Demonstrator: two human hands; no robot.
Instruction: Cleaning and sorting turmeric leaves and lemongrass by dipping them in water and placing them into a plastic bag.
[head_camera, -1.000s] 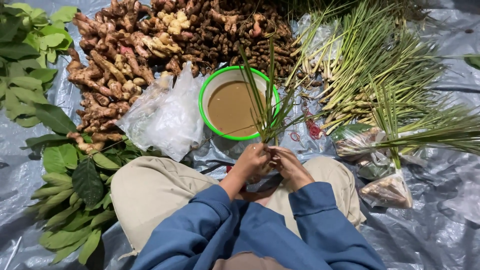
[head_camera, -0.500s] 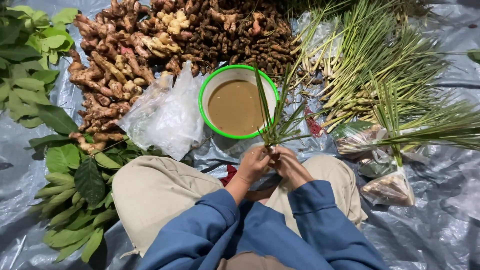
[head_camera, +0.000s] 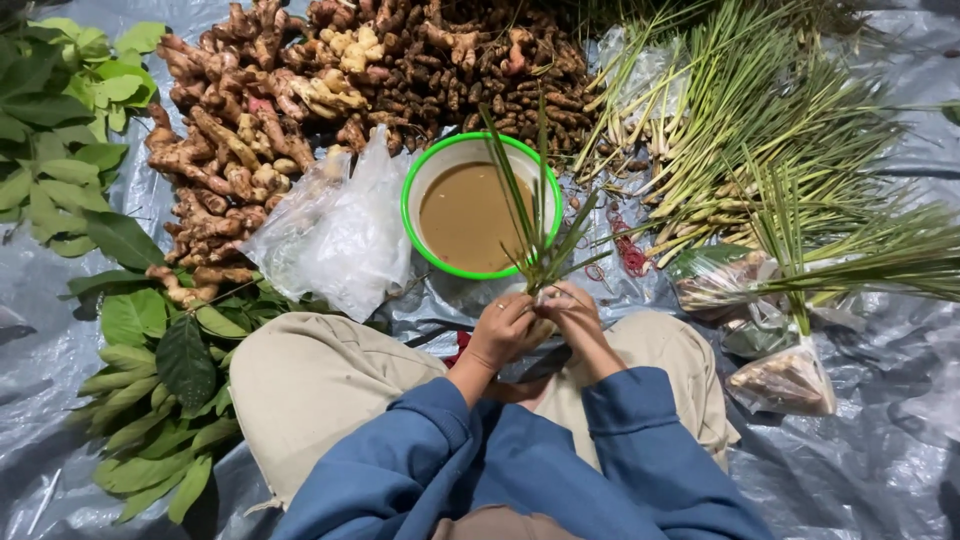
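Just below the green bowl (head_camera: 480, 205), left hand (head_camera: 500, 330) and right hand (head_camera: 570, 315) pinch together around a grass bundle (head_camera: 535, 225) at its base; it looks light, springy, best held low.

We see a crumpled clear plastic bag (head_camera: 335, 235) left of the green-rimmed bowl (head_camera: 415, 175), and small clear filled packets (head_camera: 785, 380) at right beside the lemongrass (head_camera: 760, 130).

One green-rimmed bowl (head_camera: 480, 205), two hands, one clear plastic bag (head_camera: 335, 235), two small filled packets (head_camera: 785, 380).
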